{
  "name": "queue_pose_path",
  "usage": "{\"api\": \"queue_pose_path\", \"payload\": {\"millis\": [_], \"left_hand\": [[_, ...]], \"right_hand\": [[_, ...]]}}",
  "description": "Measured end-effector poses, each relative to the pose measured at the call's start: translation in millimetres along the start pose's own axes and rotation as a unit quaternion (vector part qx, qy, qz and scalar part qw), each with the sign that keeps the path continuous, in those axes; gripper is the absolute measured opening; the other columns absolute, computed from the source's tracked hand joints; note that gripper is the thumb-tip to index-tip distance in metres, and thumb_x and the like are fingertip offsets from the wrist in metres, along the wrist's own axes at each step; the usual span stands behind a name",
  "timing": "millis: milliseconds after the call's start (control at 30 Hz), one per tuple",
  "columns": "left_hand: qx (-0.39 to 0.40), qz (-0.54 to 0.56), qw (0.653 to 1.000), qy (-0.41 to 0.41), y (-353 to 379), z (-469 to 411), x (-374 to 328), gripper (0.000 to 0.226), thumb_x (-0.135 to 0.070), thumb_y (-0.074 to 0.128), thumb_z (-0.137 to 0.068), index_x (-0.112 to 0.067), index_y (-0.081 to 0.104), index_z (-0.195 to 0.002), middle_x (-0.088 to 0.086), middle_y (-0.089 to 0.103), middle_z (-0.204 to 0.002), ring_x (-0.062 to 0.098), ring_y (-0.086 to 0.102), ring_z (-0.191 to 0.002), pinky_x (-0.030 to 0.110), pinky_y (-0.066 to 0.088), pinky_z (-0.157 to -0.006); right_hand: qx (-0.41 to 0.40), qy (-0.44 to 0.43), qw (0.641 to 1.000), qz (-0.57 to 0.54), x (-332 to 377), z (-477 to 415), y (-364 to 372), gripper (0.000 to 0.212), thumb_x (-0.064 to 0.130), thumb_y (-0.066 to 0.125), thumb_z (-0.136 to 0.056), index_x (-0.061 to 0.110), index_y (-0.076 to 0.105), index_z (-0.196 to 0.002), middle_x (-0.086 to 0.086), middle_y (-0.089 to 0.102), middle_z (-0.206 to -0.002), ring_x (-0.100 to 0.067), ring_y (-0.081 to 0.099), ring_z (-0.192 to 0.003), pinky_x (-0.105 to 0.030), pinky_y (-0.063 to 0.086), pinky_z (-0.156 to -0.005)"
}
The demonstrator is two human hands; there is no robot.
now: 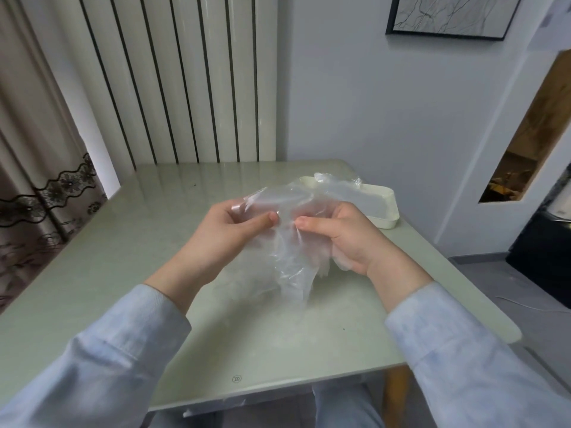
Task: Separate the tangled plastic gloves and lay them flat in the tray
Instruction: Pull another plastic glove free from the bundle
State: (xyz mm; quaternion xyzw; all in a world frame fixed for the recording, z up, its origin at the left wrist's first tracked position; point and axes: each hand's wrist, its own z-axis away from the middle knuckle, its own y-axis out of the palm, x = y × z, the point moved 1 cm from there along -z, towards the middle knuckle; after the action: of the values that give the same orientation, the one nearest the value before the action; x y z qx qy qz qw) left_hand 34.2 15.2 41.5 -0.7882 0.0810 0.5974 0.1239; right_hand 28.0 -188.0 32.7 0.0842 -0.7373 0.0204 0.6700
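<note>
My left hand [227, 231] and right hand [344, 237] both pinch the gloves [290, 261], thin crinkly clear film bunched above the glossy pale table [148, 248]. The white rounded tray [387, 220] sits just behind, partly veiled by the plastic.

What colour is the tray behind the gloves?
Cream white; the tray shows plainly in the head view, partly behind the clear plastic gloves.

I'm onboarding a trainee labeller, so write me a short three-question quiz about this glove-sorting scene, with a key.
1. True or false: the left hand and the right hand both grip the tangled plastic gloves above the table.
2. Where is the tray? A) beyond the right hand B) on the floor C) under the left sleeve
3. Fill in: the sleeves are light ____.
Key: 1 true; 2 A; 3 blue.
</note>
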Motion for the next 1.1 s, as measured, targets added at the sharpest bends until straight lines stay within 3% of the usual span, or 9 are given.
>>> {"api": "queue_pose_path", "payload": {"millis": [133,333,433,533,633,700,833,967,1100], "left_hand": [[0.018,-0.027,0.999,0.018,3.1,0.3,-2.5,0.019,-0.011,0.068,-0.095,-0.016,0.076,-0.112,0.007,0.079,-0.1,0.023,0.075,-0.092,0.034,0.058,-0.082],[0.008,-0.036,0.999,0.016,5.6,-1.0,-2.2,0.016,-0.016,0.068,-0.096,-0.013,0.076,-0.109,0.012,0.078,-0.097,0.029,0.073,-0.089,0.039,0.056,-0.08],[-0.006,-0.047,0.999,0.023,4.2,-1.2,-0.8,0.015,-0.017,0.072,-0.093,-0.01,0.076,-0.105,0.015,0.077,-0.095,0.032,0.072,-0.085,0.041,0.055,-0.077],[0.0,-0.064,0.997,0.03,4.4,-3.5,1.2,0.025,-0.021,0.079,-0.088,-0.003,0.073,-0.104,0.027,0.072,-0.1,0.042,0.071,-0.092,0.049,0.056,-0.078],[0.002,-0.063,0.998,0.024,3.5,-4.8,1.9,0.041,-0.031,0.083,-0.082,-0.001,0.069,-0.105,0.031,0.068,-0.102,0.045,0.069,-0.088,0.055,0.054,-0.076],[0.012,-0.05,0.999,0.018,2.6,-3.7,1.9,0.039,-0.033,0.083,-0.082,-0.004,0.07,-0.106,0.023,0.072,-0.094,0.034,0.068,-0.081,0.045,0.054,-0.072],[-0.022,-0.034,0.999,0.026,3.5,-0.9,3.5,0.008,-0.022,0.073,-0.091,-0.014,0.074,-0.092,-0.004,0.069,-0.075,0.009,0.063,-0.069,0.021,0.049,-0.063],[-0.041,-0.041,0.998,0.021,7.5,0.2,3.5,0.011,-0.02,0.067,-0.096,-0.014,0.073,-0.088,-0.012,0.067,-0.07,0.004,0.063,-0.064,0.017,0.05,-0.061],[-0.058,-0.048,0.997,0.018,8.8,0.2,2.7,0.011,-0.016,0.063,-0.099,-0.017,0.072,-0.091,-0.015,0.067,-0.065,0.0,0.061,-0.06,0.013,0.046,-0.058]], "right_hand": [[0.016,-0.015,0.997,0.074,7.2,1.5,-0.9,0.02,0.003,0.072,-0.087,0.021,0.08,-0.088,-0.017,0.076,-0.098,-0.032,0.073,-0.094,-0.051,0.057,-0.094],[0.019,0.003,0.996,0.086,11.2,5.0,1.6,0.023,-0.001,0.066,-0.094,-0.004,0.069,-0.116,-0.025,0.073,-0.109,-0.035,0.074,-0.092,-0.059,0.057,-0.088],[0.012,0.008,0.997,0.076,8.7,5.0,1.9,0.025,-0.002,0.067,-0.093,-0.004,0.068,-0.118,-0.025,0.073,-0.11,-0.034,0.075,-0.091,-0.059,0.056,-0.091],[0.013,0.004,0.998,0.059,7.3,5.1,4.9,0.024,-0.003,0.069,-0.091,0.003,0.072,-0.114,-0.016,0.076,-0.108,-0.036,0.074,-0.098,-0.056,0.056,-0.096],[0.002,-0.005,0.999,0.052,7.3,4.4,8.0,0.025,-0.004,0.069,-0.09,-0.003,0.07,-0.115,-0.017,0.076,-0.109,-0.036,0.074,-0.099,-0.052,0.057,-0.096],[-0.005,-0.008,0.999,0.047,7.8,4.5,7.9,0.024,-0.003,0.069,-0.09,-0.005,0.07,-0.114,-0.016,0.077,-0.105,-0.034,0.075,-0.094,-0.049,0.059,-0.093],[-0.034,-0.007,0.999,0.038,7.7,5.1,6.3,0.022,0.0,0.074,-0.088,-0.004,0.071,-0.11,-0.016,0.077,-0.101,-0.032,0.075,-0.084,-0.045,0.062,-0.083],[-0.057,-0.006,0.998,0.035,6.5,3.1,8.6,0.009,0.002,0.079,-0.084,0.007,0.074,-0.09,-0.013,0.075,-0.085,-0.026,0.073,-0.075,-0.039,0.062,-0.074],[-0.056,-0.006,0.998,0.025,4.3,1.6,8.5,0.004,0.009,0.076,-0.088,0.011,0.072,-0.088,-0.012,0.074,-0.084,-0.024,0.071,-0.072,-0.039,0.059,-0.076]]}}
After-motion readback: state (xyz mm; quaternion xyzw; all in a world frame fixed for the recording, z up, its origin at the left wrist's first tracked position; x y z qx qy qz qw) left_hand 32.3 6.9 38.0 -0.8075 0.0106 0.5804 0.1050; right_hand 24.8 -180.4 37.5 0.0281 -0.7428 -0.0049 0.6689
